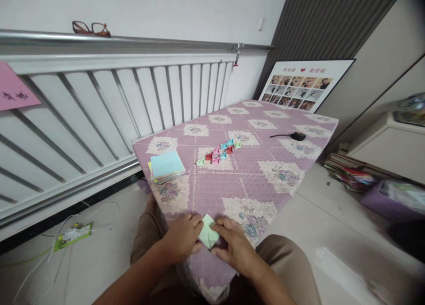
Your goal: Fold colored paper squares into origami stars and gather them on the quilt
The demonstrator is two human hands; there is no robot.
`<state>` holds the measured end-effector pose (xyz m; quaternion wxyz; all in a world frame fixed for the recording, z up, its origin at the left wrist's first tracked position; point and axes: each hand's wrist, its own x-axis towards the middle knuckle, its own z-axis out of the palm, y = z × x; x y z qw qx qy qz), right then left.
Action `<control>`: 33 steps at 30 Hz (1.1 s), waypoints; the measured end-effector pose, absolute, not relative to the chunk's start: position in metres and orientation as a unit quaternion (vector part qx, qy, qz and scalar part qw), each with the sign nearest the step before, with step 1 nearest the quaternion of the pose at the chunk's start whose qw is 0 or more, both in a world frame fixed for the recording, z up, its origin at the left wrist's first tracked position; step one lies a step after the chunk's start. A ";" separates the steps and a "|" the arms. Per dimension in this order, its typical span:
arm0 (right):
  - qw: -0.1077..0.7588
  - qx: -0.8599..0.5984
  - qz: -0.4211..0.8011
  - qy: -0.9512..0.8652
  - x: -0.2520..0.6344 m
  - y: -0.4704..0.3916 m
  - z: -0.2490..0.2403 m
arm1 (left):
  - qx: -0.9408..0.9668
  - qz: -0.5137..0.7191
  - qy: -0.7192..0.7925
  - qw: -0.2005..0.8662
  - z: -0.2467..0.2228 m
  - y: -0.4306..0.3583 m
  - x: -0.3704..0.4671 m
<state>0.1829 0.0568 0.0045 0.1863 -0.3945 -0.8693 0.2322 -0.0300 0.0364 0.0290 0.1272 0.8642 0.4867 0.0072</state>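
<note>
A small light green piece of folded paper (208,230) lies at the near corner of the table, turned like a diamond, with creases running to its lower point. My left hand (183,237) closes on its left edge, fingers curled. On the opposite side my right hand (235,244) grips the right edge, its fingertips resting on the paper and its thumb by the lower corner. Farther up the cloth sits a group of several small folded paper pieces (216,152) in red, pink, blue and green. A stack of coloured paper sheets (168,164), light blue on top, is at the left.
A purple flowered tablecloth (212,185) covers the table. Toward its far right lies a black object with a thin handle (298,136). A white radiator (172,92) runs along the left side, and a photo board (299,86) leans at the back. A power strip (75,236) is on the floor.
</note>
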 end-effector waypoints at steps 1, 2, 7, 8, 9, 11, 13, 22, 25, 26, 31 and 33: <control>0.173 -0.399 0.237 -0.869 0.183 0.055 0.008 | 0.871 -0.001 0.475 0.122 0.030 0.038 -0.031; 0.162 -0.406 0.240 -0.867 0.183 0.054 0.010 | 0.877 -0.006 0.467 0.115 0.030 0.040 -0.032; 0.167 -0.433 0.217 -0.859 0.178 0.049 0.008 | 0.889 -0.015 0.451 0.078 0.027 0.043 -0.033; 0.176 -0.435 0.209 -0.858 0.177 0.049 0.007 | 0.889 -0.012 0.451 0.074 0.027 0.042 -0.033; 0.183 -0.436 0.203 -0.858 0.176 0.048 0.006 | 0.889 -0.008 0.453 0.071 0.027 0.042 -0.033; 0.194 -0.437 0.189 -0.858 0.175 0.046 0.005 | 0.887 0.000 0.456 0.070 0.028 0.040 -0.033; 0.200 -0.441 0.173 -0.858 0.173 0.044 0.005 | 0.884 0.006 0.461 0.076 0.028 0.038 -0.032; 0.230 -0.449 0.132 -0.854 0.168 0.043 0.006 | 0.850 0.040 0.519 0.073 0.016 0.034 -0.022; 0.231 -0.461 0.133 -0.846 0.167 0.044 0.002 | 0.840 0.057 0.534 0.078 0.012 0.035 -0.020; 0.231 -0.468 0.132 -0.843 0.167 0.045 0.000 | 0.835 0.066 0.539 0.084 0.011 0.036 -0.019; 0.218 -0.484 0.158 -0.833 0.164 0.054 0.008 | 0.799 0.133 0.565 0.156 0.017 0.039 -0.019; 0.221 -0.469 0.208 -0.830 0.164 0.057 0.018 | 0.777 0.162 0.570 0.212 0.023 0.039 -0.021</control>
